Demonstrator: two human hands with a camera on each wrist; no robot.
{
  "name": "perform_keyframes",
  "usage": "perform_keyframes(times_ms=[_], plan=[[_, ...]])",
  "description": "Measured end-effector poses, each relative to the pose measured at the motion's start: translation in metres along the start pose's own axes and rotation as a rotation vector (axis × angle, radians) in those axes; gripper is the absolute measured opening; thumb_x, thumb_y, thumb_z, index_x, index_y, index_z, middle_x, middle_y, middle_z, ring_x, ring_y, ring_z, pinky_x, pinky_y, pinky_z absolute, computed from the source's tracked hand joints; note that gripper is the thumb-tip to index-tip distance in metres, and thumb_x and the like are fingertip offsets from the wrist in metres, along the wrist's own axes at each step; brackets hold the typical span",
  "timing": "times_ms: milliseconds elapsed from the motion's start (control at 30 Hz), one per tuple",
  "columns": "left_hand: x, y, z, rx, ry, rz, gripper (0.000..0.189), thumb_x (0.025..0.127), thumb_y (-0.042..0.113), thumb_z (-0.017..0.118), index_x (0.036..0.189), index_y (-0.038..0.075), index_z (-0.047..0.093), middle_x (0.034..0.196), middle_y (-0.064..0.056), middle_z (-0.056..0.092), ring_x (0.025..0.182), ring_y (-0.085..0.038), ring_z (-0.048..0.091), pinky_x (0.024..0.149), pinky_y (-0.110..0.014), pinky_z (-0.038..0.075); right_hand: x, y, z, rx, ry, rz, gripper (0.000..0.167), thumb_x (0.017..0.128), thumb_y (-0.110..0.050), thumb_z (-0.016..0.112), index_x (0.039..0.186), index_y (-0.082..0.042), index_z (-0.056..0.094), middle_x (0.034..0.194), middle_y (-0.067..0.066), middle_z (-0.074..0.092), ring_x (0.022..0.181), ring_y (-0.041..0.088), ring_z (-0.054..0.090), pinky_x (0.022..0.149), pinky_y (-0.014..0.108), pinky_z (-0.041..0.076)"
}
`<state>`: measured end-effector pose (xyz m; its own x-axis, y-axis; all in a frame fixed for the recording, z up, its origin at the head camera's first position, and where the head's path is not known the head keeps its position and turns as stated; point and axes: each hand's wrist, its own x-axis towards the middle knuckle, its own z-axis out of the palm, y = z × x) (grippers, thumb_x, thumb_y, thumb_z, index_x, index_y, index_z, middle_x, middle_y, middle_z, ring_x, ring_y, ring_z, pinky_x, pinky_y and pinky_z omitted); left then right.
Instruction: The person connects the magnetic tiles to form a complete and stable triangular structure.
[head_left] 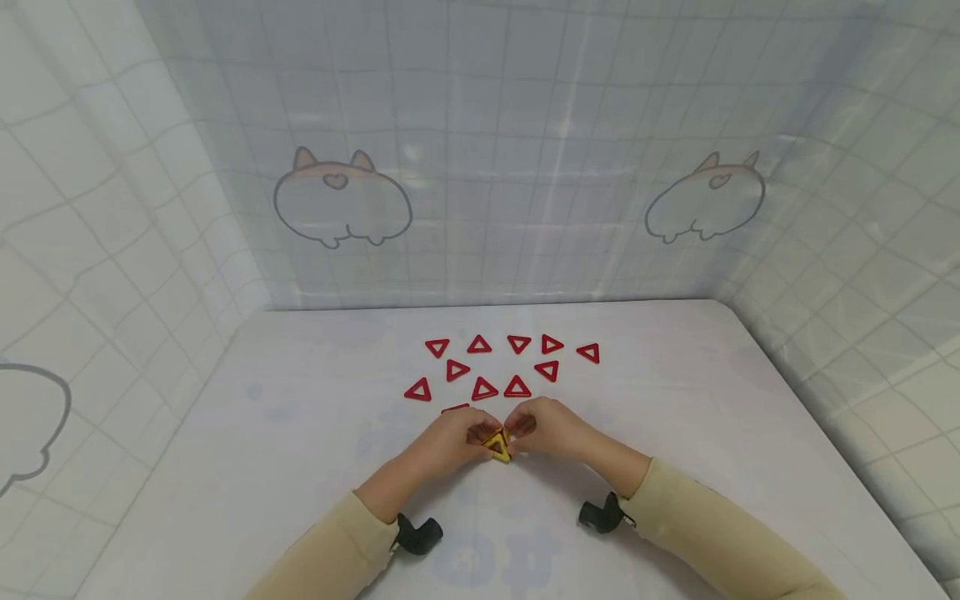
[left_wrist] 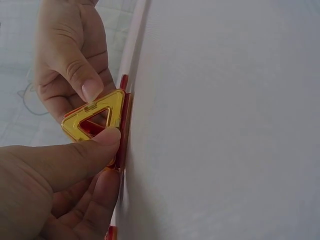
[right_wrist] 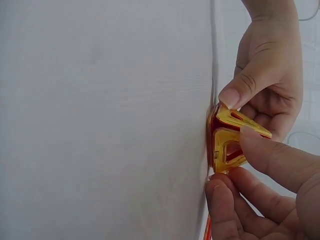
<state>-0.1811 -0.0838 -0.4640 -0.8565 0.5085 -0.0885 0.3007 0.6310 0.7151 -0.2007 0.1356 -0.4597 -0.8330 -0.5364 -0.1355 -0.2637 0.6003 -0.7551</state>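
Several yellow and red triangular magnetic tiles (head_left: 501,452) stand joined as a small pyramid-like shape on the white table, between both hands. The left hand (head_left: 450,442) pinches its left side; in the left wrist view its thumb lies over a yellow triangular tile (left_wrist: 75,123). From the other side the right hand (head_left: 553,431) holds the shape between thumb and fingers. Two yellow faces lean together in the right wrist view, above a red tile edge (right_wrist: 212,150) at the table. Fingers hide parts of the shape.
Several loose red triangular tiles (head_left: 517,387) lie flat beyond the hands. One red tile (head_left: 456,408) is partly covered by the left hand. A white gridded curtain (head_left: 517,233) rises behind the table (head_left: 300,467) and at both sides. Dark wrist devices (head_left: 418,535) hang below the sleeves.
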Motion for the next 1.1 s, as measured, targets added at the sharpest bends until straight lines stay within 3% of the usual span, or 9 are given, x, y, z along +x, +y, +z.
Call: perform_keyframes(times_ms=[267, 433, 633, 800, 967, 1100], plan=[[-0.001, 0.0, -0.001, -0.011, 0.001, 0.002, 0.035, 0.083, 0.012, 0.083, 0.116, 0.012, 0.07, 0.101, 0.007, 0.067, 0.091, -0.01, 0.063, 0.085, -0.03, 0.055, 0.001, -0.001, 0.0, 0.028, -0.006, 0.005, 0.024, 0.08, -0.014, 0.085, 0.1, -0.008, 0.073, 0.091, -0.003, 0.071, 0.081, 0.012, 0.064, 0.071, 0.027, 0.056], [0.0, 0.001, 0.0, -0.001, 0.017, -0.007, 0.034, 0.083, 0.022, 0.083, 0.114, 0.015, 0.07, 0.1, 0.01, 0.066, 0.092, -0.009, 0.062, 0.085, -0.029, 0.054, -0.002, 0.001, -0.007, -0.003, -0.02, 0.004, 0.024, 0.082, -0.015, 0.084, 0.103, -0.01, 0.073, 0.093, -0.005, 0.07, 0.084, 0.011, 0.064, 0.074, 0.027, 0.056], [0.003, 0.005, 0.002, -0.031, 0.042, 0.037, 0.031, 0.086, 0.022, 0.081, 0.115, 0.017, 0.071, 0.106, 0.01, 0.066, 0.099, -0.011, 0.063, 0.087, -0.031, 0.054, -0.008, 0.003, -0.03, -0.029, -0.004, -0.004, 0.024, 0.083, -0.015, 0.083, 0.104, -0.009, 0.073, 0.094, -0.003, 0.069, 0.085, 0.013, 0.063, 0.074, 0.029, 0.055], [0.004, 0.008, 0.002, -0.036, 0.052, 0.069, 0.021, 0.086, 0.016, 0.08, 0.107, 0.017, 0.076, 0.098, 0.013, 0.068, 0.094, -0.008, 0.063, 0.085, -0.03, 0.054, -0.013, 0.004, -0.049, -0.001, 0.016, 0.024, 0.026, 0.086, -0.012, 0.079, 0.11, -0.005, 0.072, 0.101, 0.005, 0.069, 0.09, 0.017, 0.064, 0.073, 0.031, 0.056], [0.003, 0.009, 0.0, -0.025, 0.059, 0.064, 0.022, 0.086, 0.02, 0.08, 0.108, 0.018, 0.077, 0.098, 0.016, 0.068, 0.094, -0.007, 0.062, 0.085, -0.029, 0.053, -0.017, 0.009, -0.067, -0.001, 0.068, 0.053, 0.029, 0.087, -0.013, 0.078, 0.113, -0.005, 0.07, 0.111, 0.009, 0.069, 0.102, 0.021, 0.063, 0.082, 0.035, 0.056], [-0.001, 0.007, -0.005, -0.022, 0.101, 0.053, 0.025, 0.086, 0.022, 0.08, 0.111, 0.018, 0.076, 0.102, 0.014, 0.068, 0.095, -0.009, 0.061, 0.085, -0.03, 0.054, -0.018, 0.019, -0.084, 0.001, 0.121, 0.046, 0.03, 0.09, -0.015, 0.076, 0.116, -0.003, 0.068, 0.116, 0.013, 0.067, 0.107, 0.025, 0.063, 0.088, 0.04, 0.055]])
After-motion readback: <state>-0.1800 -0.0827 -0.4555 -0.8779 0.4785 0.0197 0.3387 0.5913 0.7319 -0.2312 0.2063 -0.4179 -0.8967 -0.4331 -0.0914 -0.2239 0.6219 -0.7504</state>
